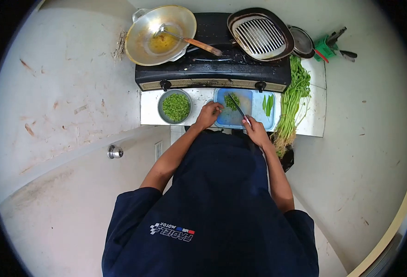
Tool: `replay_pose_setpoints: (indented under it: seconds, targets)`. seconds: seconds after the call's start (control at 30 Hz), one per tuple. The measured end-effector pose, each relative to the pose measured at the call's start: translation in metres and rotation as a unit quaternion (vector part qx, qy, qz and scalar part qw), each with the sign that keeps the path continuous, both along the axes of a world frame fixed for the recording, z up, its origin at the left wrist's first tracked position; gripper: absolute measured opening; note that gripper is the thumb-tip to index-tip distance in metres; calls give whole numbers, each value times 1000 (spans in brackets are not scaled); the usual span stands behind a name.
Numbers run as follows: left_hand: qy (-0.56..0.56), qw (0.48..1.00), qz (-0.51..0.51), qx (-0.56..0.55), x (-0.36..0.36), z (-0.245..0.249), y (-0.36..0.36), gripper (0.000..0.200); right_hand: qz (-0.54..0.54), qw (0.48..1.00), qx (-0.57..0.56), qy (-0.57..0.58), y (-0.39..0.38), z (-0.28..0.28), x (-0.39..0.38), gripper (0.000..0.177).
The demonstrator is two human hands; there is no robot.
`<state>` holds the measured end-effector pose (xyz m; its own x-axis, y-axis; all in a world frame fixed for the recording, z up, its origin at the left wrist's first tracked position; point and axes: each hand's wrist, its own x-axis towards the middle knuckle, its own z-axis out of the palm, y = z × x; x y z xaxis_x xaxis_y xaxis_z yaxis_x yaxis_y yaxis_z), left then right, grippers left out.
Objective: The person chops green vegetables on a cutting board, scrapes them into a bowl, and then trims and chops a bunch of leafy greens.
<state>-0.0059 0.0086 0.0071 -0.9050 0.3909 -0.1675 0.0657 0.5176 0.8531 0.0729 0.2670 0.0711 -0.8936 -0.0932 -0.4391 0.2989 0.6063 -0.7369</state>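
My right hand (256, 132) is closed round the handle of a knife (237, 105), whose blade slants up and left over a small heap of chopped greens (230, 100). The heap lies on a blue cutting board or tray (229, 123). At the board's left edge, my left hand (208, 115) has its fingers curled in together; what they hold, if anything, is too small to make out. Several long green pieces (268, 107), perhaps chillies or beans, lie on the board's right part. Left of my left hand stands a grey bowl (160, 110) of chopped greens (175, 107).
Behind the board is a black gas stove (208, 71), bearing a wok (134, 44) with a wooden-handled ladle (203, 45) and a grill pan (259, 39). Leafy stalks with roots (295, 92) hang over the counter's front edge at right. A green holder (323, 47) contains utensils.
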Motion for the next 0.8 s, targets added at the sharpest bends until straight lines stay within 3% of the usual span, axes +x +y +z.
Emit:
replay_pose_setpoints:
  seconds: [0.13,0.23,0.33,0.5,0.8]
  targets:
    - [35,999,8,-1,9,-4,-5,21,19,999,0,32,-2,-15,13,38]
    - [35,999,18,6,16,-1,-8,20,75,995,67,-9,-3,-17,19,38]
    - [38,999,29,9,20,-7,-17,21,81,995,28,49,0,-33,31,38]
    - [39,997,64,10,21,-9,-26,23,92,995,21,24,8,-25,36,38]
    - [29,1000,-11,-2,14,0,-10,23,47,999,20,-2,9,-20,7,37]
